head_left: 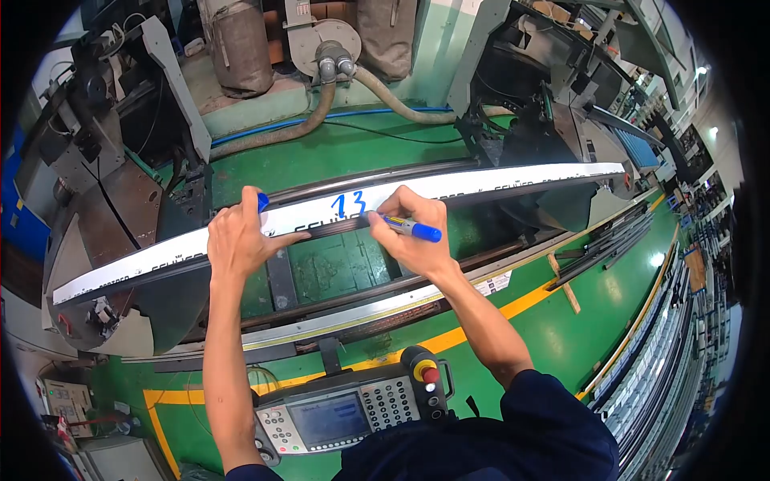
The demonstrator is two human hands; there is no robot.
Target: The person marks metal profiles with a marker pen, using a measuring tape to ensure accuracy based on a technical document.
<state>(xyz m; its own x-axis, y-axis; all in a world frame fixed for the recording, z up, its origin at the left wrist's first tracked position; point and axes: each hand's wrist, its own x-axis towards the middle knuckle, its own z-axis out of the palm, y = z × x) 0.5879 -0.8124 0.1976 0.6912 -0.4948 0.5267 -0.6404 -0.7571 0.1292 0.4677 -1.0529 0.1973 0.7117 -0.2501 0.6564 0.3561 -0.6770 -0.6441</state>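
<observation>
A long dark profile (pixel 497 191) with white printed film along its face lies across the two machine heads. Blue handwritten strokes (pixel 349 204), which look like "13", stand on the film near the middle. My right hand (pixel 415 232) grips a blue marker (pixel 411 228), its tip end down at the film just below the last digit. My left hand (pixel 237 239) clasps the profile left of the writing, thumb stretched along the near edge. A blue marker cap (pixel 262 201) shows by its fingertips; the fingers partly hide how it is held.
Below the profile is a control panel (pixel 329 417) with a screen, keys and a red button (pixel 431 374). Saw machine heads flank both ends. Hoses (pixel 325 100) run behind. Bundled dark bars (pixel 605 244) and stacked profiles (pixel 658 369) lie right on the green floor.
</observation>
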